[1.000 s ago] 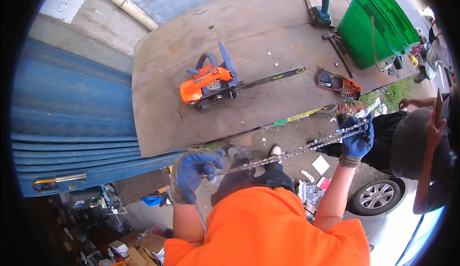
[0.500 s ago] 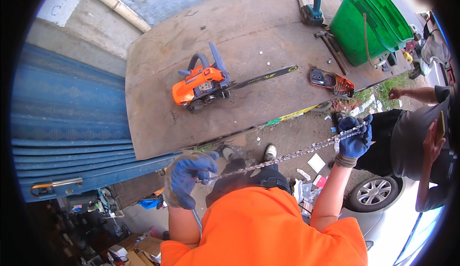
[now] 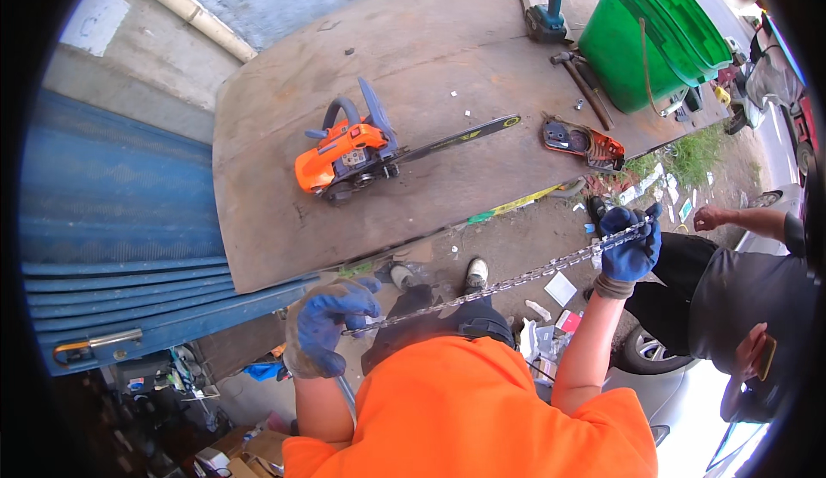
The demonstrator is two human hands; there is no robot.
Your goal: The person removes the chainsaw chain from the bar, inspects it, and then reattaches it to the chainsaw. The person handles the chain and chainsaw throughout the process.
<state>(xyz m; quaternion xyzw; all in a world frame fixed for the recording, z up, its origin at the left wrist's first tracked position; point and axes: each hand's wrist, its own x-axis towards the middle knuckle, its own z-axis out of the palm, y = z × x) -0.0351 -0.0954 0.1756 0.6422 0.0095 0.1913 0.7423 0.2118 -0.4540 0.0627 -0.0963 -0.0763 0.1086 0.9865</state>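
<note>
A saw chain (image 3: 508,283) is stretched in a doubled line between my two gloved hands, in front of my body and off the table's near edge. My left hand (image 3: 331,323), in a blue and grey glove, pinches its lower left end. Higher up on the right, my right hand (image 3: 628,250) grips the other end with curled fingers. Beyond them an orange chainsaw (image 3: 340,158) lies on the brown table (image 3: 284,237), its bare guide bar (image 3: 456,140) pointing right. An orange and black side cover (image 3: 583,144) rests past the bar's tip. A thin grey strip shows below my left wrist, its kind unclear.
A green bucket (image 3: 645,39), a cordless drill (image 3: 549,5) and a hammer (image 3: 581,86) stand or lie at the table's far right. Another person (image 3: 748,289) is close on my right, beside a car wheel (image 3: 650,349). A blue metal door (image 3: 120,185) is at left.
The view has shifted slightly, so the table and chainsaw appear further left. Both hands keep the chain stretched. The other person's hand with a phone-like object has lowered.
</note>
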